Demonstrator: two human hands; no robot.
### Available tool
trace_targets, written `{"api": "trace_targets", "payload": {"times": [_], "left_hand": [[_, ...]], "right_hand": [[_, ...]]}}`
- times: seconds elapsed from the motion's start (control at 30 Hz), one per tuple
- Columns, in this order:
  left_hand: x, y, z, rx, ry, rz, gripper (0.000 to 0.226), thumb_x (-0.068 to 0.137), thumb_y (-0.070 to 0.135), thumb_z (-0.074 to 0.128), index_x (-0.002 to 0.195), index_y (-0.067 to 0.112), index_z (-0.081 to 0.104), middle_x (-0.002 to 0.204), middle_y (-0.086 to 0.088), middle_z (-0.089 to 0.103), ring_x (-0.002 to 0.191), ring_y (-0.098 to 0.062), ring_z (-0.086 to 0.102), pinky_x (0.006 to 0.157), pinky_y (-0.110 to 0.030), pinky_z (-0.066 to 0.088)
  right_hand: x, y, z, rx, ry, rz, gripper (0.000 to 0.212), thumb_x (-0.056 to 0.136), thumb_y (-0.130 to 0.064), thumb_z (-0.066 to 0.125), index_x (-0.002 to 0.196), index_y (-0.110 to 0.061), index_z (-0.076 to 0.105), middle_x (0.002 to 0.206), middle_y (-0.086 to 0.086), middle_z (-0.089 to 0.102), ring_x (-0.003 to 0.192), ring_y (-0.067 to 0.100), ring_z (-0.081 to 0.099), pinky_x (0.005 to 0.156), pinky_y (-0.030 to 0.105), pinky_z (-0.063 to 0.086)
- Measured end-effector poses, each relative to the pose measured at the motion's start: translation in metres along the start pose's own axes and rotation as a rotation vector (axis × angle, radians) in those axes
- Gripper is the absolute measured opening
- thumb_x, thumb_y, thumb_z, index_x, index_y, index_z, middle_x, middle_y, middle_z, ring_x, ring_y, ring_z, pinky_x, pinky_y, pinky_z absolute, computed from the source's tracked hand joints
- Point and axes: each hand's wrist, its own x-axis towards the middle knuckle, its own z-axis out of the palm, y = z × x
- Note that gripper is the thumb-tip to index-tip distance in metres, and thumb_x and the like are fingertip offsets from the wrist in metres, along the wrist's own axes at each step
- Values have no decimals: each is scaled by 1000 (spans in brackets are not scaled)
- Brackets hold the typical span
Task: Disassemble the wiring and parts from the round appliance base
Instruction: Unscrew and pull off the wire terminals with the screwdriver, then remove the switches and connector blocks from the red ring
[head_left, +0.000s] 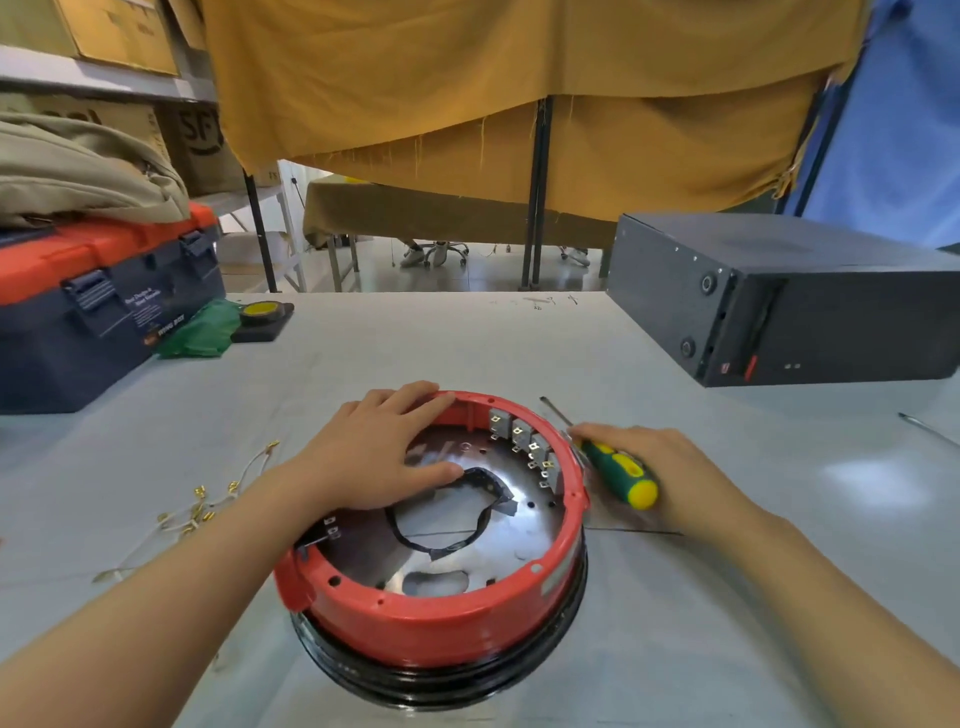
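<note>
I see the round appliance base (436, 613), red rim over a black ring, sitting on the pale grey table (727, 597) near its front edge. My left hand (379, 457) lies flat with straight fingers over the base's far-left rim. My right hand (670, 467), just right of the base, grips a green-and-yellow screwdriver (621, 470). Left of the base lie loose white wires (202, 512) with brass terminals. Far left of it stands a blue-and-orange toolbox (98, 306); far right, a black box (779, 296). Mustard cloth (519, 93) hangs beyond
</note>
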Motion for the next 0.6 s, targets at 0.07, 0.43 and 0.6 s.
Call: {"api": "trace_targets", "payload": {"times": [0.07, 0.43, 0.6], "left_hand": [[0, 0, 0, 5, -1, 2, 80, 81, 74, 36, 149, 40, 10, 155, 16, 10, 137, -20, 24, 111, -38, 25], [1, -1, 1, 40, -13, 3, 84, 78, 77, 32, 149, 40, 8, 155, 16, 9, 136, -21, 26, 109, -38, 28], [2, -3, 3, 46, -11, 4, 87, 76, 83, 28, 149, 40, 8, 155, 15, 10, 135, -22, 27, 108, -39, 28]], "right_hand": [[-4, 2, 1, -149, -95, 13, 64, 81, -22, 69, 137, -43, 44, 125, -9, 58, 115, 13, 53, 94, 27, 42], [-3, -4, 16, -355, -110, -143, 43, 100, -35, 41, 141, -46, 35, 143, -17, 43, 123, 12, 42, 88, 26, 40], [-3, 3, 17, -318, -49, -82, 52, 100, -25, 43, 146, -42, 27, 135, -13, 50, 118, 13, 46, 74, 23, 33]]}}
